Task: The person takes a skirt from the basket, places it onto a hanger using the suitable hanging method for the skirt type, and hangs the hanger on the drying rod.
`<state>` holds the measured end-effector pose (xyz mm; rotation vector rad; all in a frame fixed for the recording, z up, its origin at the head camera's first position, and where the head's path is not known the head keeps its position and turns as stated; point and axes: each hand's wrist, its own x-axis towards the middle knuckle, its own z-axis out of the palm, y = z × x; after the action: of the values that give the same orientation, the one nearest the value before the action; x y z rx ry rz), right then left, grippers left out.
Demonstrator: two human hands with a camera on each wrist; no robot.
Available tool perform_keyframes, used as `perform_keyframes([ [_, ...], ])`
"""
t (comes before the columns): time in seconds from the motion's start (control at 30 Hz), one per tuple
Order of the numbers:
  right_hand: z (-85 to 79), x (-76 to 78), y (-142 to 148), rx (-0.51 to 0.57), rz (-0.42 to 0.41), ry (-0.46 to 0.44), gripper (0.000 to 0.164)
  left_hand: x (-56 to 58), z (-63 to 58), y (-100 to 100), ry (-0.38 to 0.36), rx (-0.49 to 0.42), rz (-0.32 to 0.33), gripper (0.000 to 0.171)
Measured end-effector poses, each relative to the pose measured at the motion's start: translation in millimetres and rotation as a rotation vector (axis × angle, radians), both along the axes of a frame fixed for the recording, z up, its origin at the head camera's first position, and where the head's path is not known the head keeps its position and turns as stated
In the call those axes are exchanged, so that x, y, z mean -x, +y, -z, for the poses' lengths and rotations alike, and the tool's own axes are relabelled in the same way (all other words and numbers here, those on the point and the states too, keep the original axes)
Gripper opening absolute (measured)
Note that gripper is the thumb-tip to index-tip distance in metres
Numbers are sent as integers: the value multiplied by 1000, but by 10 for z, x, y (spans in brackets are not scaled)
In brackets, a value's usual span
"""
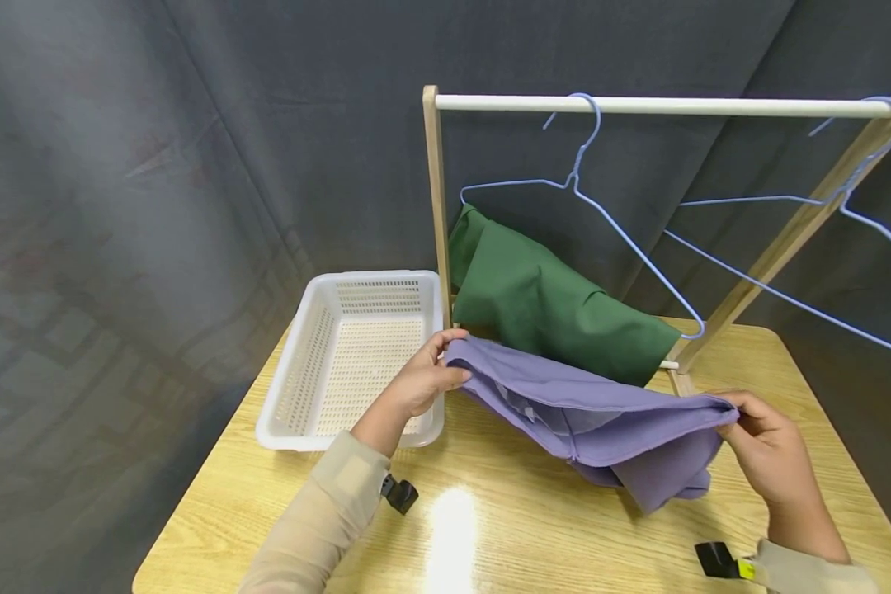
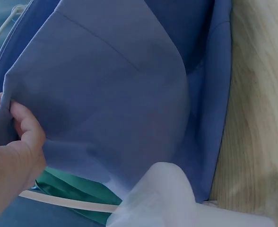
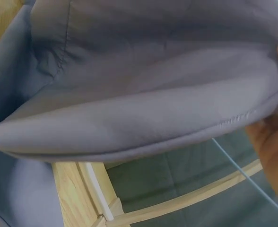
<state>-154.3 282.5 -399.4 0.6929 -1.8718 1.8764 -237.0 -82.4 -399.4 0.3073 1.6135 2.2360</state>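
A pair of purple trousers (image 1: 549,375) is stretched between my two hands above the table, its waistband gaping toward me and the rest bunched underneath. My left hand (image 1: 425,378) pinches one end of the waistband between thumb and fingers, beside the basket's right rim. At the opposite end, my right hand (image 1: 770,450) grips the waistband corner. In the right wrist view the cloth (image 3: 143,113) spreads wide, with a stitched seam inside. Directly behind hangs a folded green garment (image 1: 542,289) on a blue wire hanger (image 1: 624,235).
A white perforated basket (image 1: 276,396) stands left of the rack on the wooden table (image 1: 215,511). The rack has a white rail (image 1: 683,106) and wooden posts (image 1: 436,190). Another blue hanger (image 1: 772,287) hangs at the rail's right end. Dark curtain (image 1: 304,124) lies behind.
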Motion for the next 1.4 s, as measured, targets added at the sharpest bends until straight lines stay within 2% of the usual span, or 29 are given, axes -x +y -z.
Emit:
perform_keyframes([
  [0.13, -37, 20, -41, 101, 5, 29, 27, 8, -37, 8, 23, 56, -61, 55],
  [0.23, -54, 48, -55, 131, -6, 83, 26, 19, -57, 5, 35, 85, -97, 51],
  [0.3, -53, 63, -58, 107, -6, 121, 22, 27, -68, -2, 45, 109, -118, 50],
  [0.37, -50, 69, -60, 48, 31, 140, 22, 39, -78, -11, 53, 138, -138, 50],
  [0.5, -47, 59, -62, -92, 158, 126, 34, 69, -102, -35, 70, 174, -169, 46],
  [0.57, -47, 52, -62, -139, 182, 121, 41, 85, -121, -40, 73, 181, -177, 44],
  [0.67, -50, 48, -65, -145, 103, 154, 40, 103, -154, -40, 71, 188, -183, 41],
  [0.8, -67, 51, -78, -122, -47, 228, 20, 121, -182, -39, 64, 188, -189, 39],
  [0.87, -73, 54, -82, -106, -96, 249, 14, 128, -195, -39, 58, 185, -191, 38],
  [1.0, -64, 48, -78, -69, -144, 218, 13, 147, -212, -47, 47, 182, -199, 37],
  [1.17, -34, 45, -66, -77, -135, 183, 16, 197, -220, -73, 26, 196, -205, 34],
  [1.3, -39, 68, -68, -74, -160, 207, 15, 241, -220, -112, 30, 248, -196, 31],
  [1.4, -55, 81, -74, -85, -169, 239, 14, 266, -223, -143, 53, 319, -170, 29],
])
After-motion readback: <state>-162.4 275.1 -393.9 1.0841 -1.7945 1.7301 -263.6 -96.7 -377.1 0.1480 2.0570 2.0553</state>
